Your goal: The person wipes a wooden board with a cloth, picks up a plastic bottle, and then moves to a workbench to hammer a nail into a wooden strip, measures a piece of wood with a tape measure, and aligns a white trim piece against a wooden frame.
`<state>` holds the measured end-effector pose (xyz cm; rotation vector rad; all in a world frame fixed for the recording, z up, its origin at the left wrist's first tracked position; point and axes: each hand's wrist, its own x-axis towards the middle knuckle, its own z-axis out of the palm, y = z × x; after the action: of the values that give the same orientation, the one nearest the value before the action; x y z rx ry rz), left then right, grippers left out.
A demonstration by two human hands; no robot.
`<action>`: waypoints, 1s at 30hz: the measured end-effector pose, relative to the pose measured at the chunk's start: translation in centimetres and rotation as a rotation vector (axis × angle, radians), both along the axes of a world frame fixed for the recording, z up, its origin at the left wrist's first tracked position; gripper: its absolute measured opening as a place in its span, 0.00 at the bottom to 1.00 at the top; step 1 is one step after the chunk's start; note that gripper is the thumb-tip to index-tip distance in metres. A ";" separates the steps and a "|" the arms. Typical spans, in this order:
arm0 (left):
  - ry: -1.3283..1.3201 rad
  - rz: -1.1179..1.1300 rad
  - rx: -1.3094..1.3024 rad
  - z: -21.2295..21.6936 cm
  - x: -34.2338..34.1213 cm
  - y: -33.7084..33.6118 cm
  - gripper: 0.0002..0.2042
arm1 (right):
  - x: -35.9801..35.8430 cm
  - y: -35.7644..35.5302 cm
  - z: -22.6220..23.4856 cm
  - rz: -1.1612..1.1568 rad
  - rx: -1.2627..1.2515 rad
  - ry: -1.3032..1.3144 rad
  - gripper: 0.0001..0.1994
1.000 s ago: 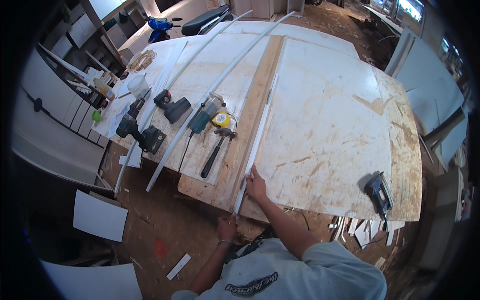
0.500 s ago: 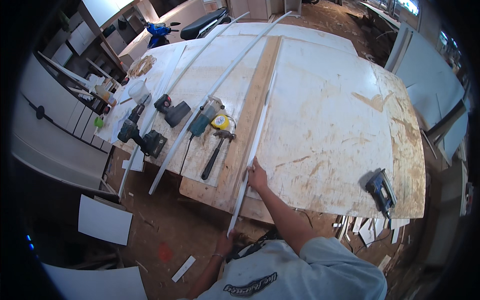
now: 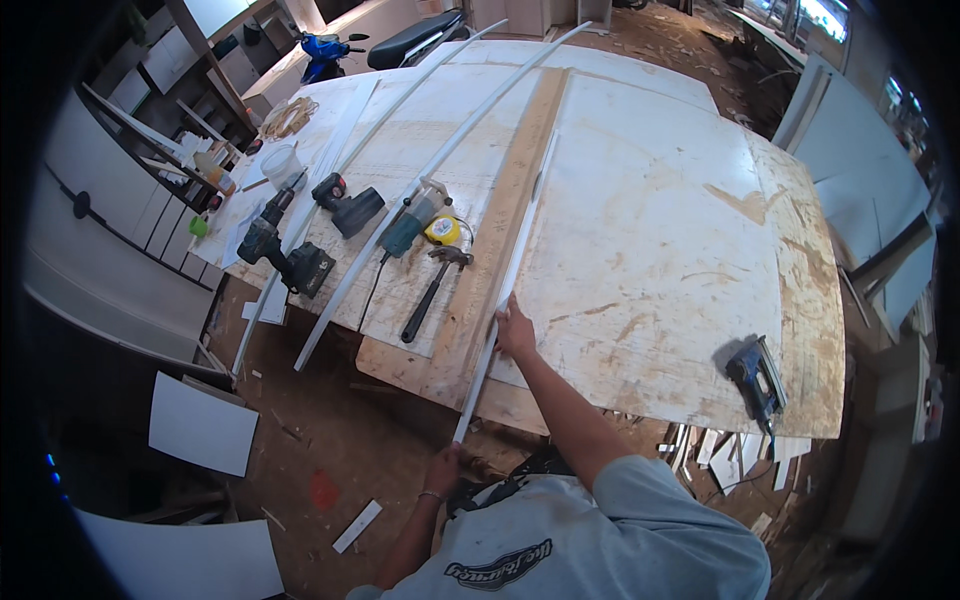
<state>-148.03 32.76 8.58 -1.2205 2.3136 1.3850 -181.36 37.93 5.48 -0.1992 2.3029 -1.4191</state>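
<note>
A long, narrow white strip (image 3: 514,262) runs away from me over the worktable, along the right edge of a wooden board (image 3: 517,185). Its near end juts out past the table's front edge, where my left hand (image 3: 441,468) is closed on it. Farther up, my right hand (image 3: 515,332) rests at the table's near part with its fingers closed around the same strip. Left of the board lie a claw hammer (image 3: 424,306), a yellow tape measure (image 3: 441,231) and a teal corded trim router (image 3: 405,232).
Two cordless drills (image 3: 277,251) and two more long pale strips (image 3: 345,287) occupy the table's left side. A blue nail gun (image 3: 757,382) lies at the right front corner. Offcuts (image 3: 738,458) litter the floor, and a motorbike (image 3: 415,38) stands beyond the table.
The view has shifted slightly. Both hands and the strip's near end appear a little farther from me, with the grip unchanged. The tools on the table stay put.
</note>
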 end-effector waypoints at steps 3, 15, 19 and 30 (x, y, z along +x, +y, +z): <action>-0.001 -0.002 -0.015 -1.7 1.0 -0.6 0.32 | 4.6 0.6 0.0 0.029 -0.049 -0.013 0.32; -0.068 -0.036 -0.001 1.2 -1.9 -0.1 0.28 | 13.3 2.7 3.4 0.052 -0.199 -0.212 0.36; -0.085 -0.021 -0.036 1.0 -2.9 -0.7 0.30 | 12.0 2.3 5.2 0.097 -0.186 -0.237 0.35; 0.080 0.120 -0.099 -2.6 -6.0 -1.1 0.34 | 8.0 1.1 2.8 0.049 -0.143 -0.160 0.36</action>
<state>-154.07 31.65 5.97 -1.3775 2.4263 1.3961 -173.38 39.01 8.28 -0.1766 2.0572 -1.5184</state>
